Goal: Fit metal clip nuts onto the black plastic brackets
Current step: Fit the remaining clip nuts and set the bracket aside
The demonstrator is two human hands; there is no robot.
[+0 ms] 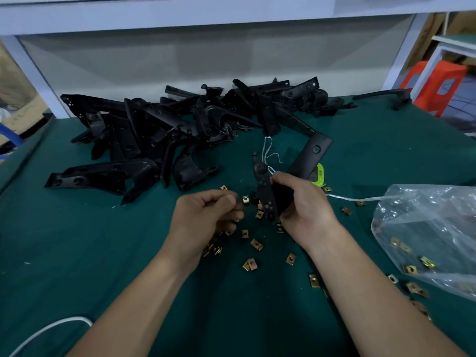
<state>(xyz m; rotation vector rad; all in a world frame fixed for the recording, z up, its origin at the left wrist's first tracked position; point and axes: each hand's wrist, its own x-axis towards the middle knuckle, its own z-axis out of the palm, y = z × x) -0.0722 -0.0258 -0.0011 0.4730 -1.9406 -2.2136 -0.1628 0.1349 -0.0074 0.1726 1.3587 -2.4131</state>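
- Right hand (305, 212), centre of frame: grips a bracket (265, 194) held upright, its near side hidden by the fingers.
- Left hand (206, 217): fingers curled; whether they hold anything cannot be told.
- Clip nuts (256, 244): scattered on the mat (103, 253) below both hands.
- Bag (425, 228): cut off at right edge.

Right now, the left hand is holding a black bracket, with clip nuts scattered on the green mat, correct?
No: the right hand grips the black bracket, not the left hand, as the head view shows. Clip nuts do lie scattered on the green mat.
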